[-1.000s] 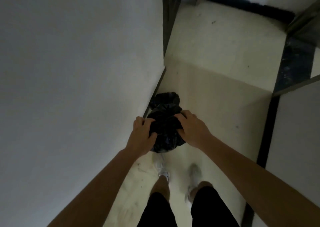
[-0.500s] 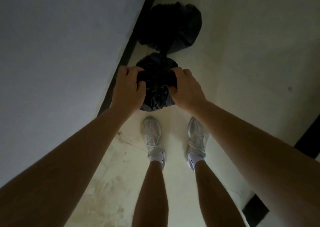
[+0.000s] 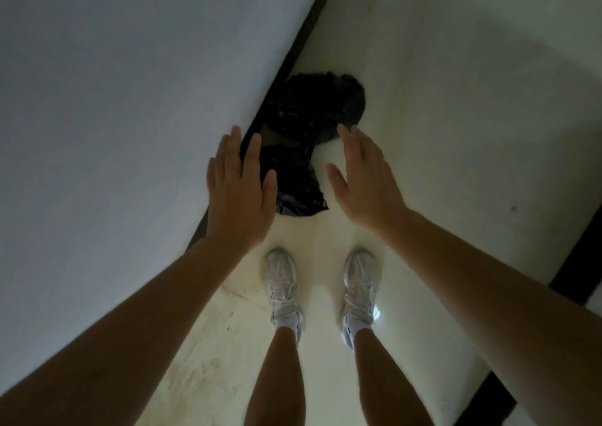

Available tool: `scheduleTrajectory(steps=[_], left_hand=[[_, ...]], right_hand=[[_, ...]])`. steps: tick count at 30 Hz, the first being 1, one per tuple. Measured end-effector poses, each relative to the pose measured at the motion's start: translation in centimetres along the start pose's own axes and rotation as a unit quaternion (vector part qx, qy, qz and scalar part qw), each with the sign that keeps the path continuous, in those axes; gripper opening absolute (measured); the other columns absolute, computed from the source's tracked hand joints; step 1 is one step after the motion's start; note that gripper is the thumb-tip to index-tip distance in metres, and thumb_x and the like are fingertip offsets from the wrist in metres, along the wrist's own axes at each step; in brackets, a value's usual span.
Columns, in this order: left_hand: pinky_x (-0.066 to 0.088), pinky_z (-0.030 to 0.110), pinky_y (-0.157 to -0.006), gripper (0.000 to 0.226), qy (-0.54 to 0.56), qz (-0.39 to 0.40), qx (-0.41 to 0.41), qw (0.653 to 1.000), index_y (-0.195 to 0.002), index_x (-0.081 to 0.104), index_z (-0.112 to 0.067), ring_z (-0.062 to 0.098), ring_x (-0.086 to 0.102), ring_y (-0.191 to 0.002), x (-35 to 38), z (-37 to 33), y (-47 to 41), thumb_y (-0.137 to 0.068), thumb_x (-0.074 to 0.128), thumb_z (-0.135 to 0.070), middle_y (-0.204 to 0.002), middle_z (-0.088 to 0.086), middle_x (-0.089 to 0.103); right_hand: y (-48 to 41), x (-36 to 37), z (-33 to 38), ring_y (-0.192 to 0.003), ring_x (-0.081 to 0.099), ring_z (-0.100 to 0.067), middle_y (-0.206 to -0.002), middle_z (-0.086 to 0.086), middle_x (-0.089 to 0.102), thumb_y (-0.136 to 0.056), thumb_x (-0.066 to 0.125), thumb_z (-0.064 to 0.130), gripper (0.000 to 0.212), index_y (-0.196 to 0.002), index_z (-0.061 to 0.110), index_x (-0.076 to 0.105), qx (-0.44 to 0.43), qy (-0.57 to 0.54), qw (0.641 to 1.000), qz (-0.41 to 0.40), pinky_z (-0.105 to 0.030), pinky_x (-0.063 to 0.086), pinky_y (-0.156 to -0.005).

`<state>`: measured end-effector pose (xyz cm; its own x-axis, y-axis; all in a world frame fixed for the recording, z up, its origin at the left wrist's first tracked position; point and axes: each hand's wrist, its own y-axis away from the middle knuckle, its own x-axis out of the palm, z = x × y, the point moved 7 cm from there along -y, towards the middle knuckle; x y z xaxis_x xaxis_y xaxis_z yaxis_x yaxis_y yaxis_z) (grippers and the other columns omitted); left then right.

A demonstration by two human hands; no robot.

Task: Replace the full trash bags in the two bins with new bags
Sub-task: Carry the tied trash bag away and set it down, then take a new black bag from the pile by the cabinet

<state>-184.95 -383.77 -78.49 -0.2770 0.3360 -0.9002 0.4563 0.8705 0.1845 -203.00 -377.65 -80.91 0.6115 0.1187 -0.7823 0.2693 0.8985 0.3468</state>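
Two black trash bags lie on the pale floor against the wall's dark baseboard. The nearer bag (image 3: 298, 181) sits just in front of my feet; the farther bag (image 3: 321, 98) touches it from behind. My left hand (image 3: 239, 186) hovers at the near bag's left side with fingers straight and spread. My right hand (image 3: 361, 174) hovers to the bag's right, fingers straight, holding nothing. Neither hand grips a bag. No bin is in view.
A white wall (image 3: 130, 116) with a dark baseboard (image 3: 293, 47) runs along my left. My two white sneakers (image 3: 281, 282) stand close behind the bags. A dark floor strip (image 3: 573, 262) crosses at the right.
Both hands held the near black bag in the air; now it lies on the floor beside the other bag, and both hands have let go and opened.
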Motion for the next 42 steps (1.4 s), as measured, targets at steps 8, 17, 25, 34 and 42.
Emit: scheduleTrajectory(steps=[8, 17, 25, 34, 42], left_hand=[[0.022, 0.060, -0.114, 0.057, 0.000, -0.160, 0.102, 0.982, -0.151, 0.028, -0.008, 0.037, 0.017, -0.148, -31.4, -15.8, -2.3, -0.102, 0.037, -0.035, -0.160, 0.021, 0.017], [0.014, 0.061, -0.116, 0.057, -0.009, -0.297, 0.085, 0.951, -0.153, 0.025, -0.011, 0.033, 0.009, -0.150, -56.5, -23.1, 9.9, -0.104, 0.031, -0.039, -0.162, 0.017, 0.013], [0.013, 0.063, -0.115, 0.060, -0.145, -0.411, -0.155, 0.887, -0.153, 0.026, -0.010, 0.035, 0.005, -0.150, -62.1, -12.8, 31.8, -0.102, 0.034, -0.040, -0.162, 0.019, 0.011], [0.010, 0.059, -0.118, 0.062, -0.181, -0.473, -0.514, 0.692, -0.154, 0.023, -0.013, 0.030, 0.002, -0.151, -60.1, -11.1, 71.6, -0.101, 0.034, -0.043, -0.163, 0.013, 0.007], [0.012, 0.058, -0.118, 0.060, -0.230, -0.494, -0.696, 0.467, -0.153, 0.024, -0.017, 0.027, 0.001, -0.151, -55.1, -18.9, 108.2, -0.101, 0.030, -0.047, -0.164, 0.010, 0.007]], right_hand=[[4.1, -32.1, 15.8, -0.151, 0.012, -0.037, -0.164, -0.018, 0.012, -0.105, 0.030, 0.048, 0.063, -0.158, 0.016, 0.018, -0.109, 0.105, 0.964, -0.217, -0.052, 0.013, -0.122], [16.2, -50.7, 31.8, -0.152, 0.010, -0.036, -0.165, -0.018, 0.010, -0.104, 0.036, 0.048, 0.066, -0.158, 0.014, 0.017, -0.184, 0.080, 0.925, -0.323, -0.053, 0.011, -0.122], [23.5, -43.2, 49.1, -0.153, 0.003, -0.034, -0.166, -0.018, 0.002, -0.103, 0.039, 0.047, 0.070, -0.158, 0.014, 0.013, -0.465, 0.049, 0.864, -0.188, -0.049, 0.008, -0.123], [50.1, -24.4, 64.5, -0.153, -0.004, -0.032, -0.166, -0.013, -0.006, -0.101, 0.035, 0.051, 0.072, -0.159, 0.018, 0.007, -0.707, 0.012, 0.706, 0.033, -0.053, 0.008, -0.123], [91.1, -11.4, 72.8, -0.153, 0.005, -0.034, -0.166, -0.016, 0.003, -0.101, 0.035, 0.051, 0.070, -0.158, 0.017, 0.014, -0.872, -0.043, 0.471, 0.127, -0.053, 0.011, -0.122]])
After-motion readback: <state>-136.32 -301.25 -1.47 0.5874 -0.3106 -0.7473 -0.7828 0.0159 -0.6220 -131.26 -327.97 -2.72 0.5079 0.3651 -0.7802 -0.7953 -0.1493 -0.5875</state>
